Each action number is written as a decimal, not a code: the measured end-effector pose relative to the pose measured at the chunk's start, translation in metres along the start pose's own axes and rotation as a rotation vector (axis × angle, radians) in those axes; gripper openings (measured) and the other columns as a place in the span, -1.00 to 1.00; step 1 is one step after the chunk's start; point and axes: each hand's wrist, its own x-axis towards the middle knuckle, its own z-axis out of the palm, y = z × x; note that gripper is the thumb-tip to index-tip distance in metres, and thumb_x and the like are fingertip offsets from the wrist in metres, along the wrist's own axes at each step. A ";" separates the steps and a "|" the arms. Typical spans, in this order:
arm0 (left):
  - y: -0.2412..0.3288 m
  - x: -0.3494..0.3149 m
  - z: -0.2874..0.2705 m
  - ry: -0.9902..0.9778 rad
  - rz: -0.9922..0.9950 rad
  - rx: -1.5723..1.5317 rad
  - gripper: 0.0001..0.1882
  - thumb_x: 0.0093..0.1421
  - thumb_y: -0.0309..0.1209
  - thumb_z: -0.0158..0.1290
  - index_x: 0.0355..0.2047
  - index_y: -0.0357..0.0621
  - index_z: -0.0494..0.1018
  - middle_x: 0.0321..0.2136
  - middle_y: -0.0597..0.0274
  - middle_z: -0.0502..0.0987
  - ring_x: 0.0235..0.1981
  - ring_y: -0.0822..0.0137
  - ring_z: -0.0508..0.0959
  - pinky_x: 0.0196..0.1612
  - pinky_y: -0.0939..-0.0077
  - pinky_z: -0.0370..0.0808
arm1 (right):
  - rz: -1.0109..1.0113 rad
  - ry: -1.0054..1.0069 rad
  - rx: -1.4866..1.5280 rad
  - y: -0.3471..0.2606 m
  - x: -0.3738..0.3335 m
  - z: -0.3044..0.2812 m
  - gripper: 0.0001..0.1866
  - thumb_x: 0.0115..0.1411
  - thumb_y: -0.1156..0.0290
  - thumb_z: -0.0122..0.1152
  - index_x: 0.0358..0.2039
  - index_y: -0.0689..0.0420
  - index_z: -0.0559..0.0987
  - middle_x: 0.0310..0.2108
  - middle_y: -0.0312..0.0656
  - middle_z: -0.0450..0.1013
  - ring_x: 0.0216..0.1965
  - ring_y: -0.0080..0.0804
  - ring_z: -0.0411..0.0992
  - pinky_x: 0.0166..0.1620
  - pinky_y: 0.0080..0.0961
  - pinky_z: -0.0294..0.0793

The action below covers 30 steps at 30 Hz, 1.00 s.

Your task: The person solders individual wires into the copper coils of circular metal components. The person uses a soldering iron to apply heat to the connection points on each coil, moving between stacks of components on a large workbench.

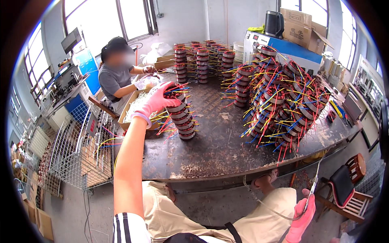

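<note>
My left hand (155, 101), in a pink glove, reaches out over the table and grips the top wound motor stator (175, 97) of a stack. Below it, the other stators (184, 123) stand in a slightly leaning column, with red, blue and yellow lead wires sticking out. My right hand (303, 214), also in a pink glove, is low at the right beside my knee. Its fingers are closed round a slim metal pen-shaped tool (314, 184) that points up, with a thin grey cord (269, 207) looping away toward the table edge.
Many stator stacks crowd the right of the dark worn table (210, 154); more stand at the back. A co-worker (117, 73) sits at the far left by a cardboard box (126, 109). Wire-mesh baskets (77, 148) flank the table's left; a chair (342, 188) stands at right.
</note>
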 end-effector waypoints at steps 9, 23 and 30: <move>0.026 -0.039 -0.012 0.276 0.155 0.174 -0.26 0.01 -0.28 0.26 0.18 -0.22 0.26 0.17 -0.05 0.29 0.23 0.05 0.26 0.26 0.28 0.18 | 0.032 0.067 0.029 -0.007 -0.003 -0.003 -0.56 0.37 0.12 -0.07 -0.08 0.31 0.44 -0.75 -0.58 -0.07 -0.74 -0.84 -0.17 -0.63 -0.72 -0.26; -0.046 -0.108 0.238 0.608 -0.598 -0.482 0.07 -0.18 -0.25 0.38 0.28 -0.25 0.03 0.06 -0.16 0.32 0.10 0.02 0.36 0.12 0.21 0.34 | -0.017 0.059 0.101 -0.002 0.011 -0.021 -0.55 0.37 0.16 -0.09 -0.10 0.38 0.42 -0.80 -0.54 -0.03 -0.76 -0.84 -0.14 -0.66 -0.73 -0.27; -0.022 -0.081 0.252 0.689 -0.789 -0.210 0.13 -0.30 -0.09 0.43 0.24 -0.23 0.11 0.06 -0.14 0.34 0.15 -0.04 0.29 0.20 0.14 0.24 | -0.035 0.025 0.143 0.004 0.023 -0.037 -0.56 0.39 0.17 -0.11 -0.08 0.37 0.43 -0.81 -0.54 -0.05 -0.77 -0.82 -0.17 -0.68 -0.72 -0.26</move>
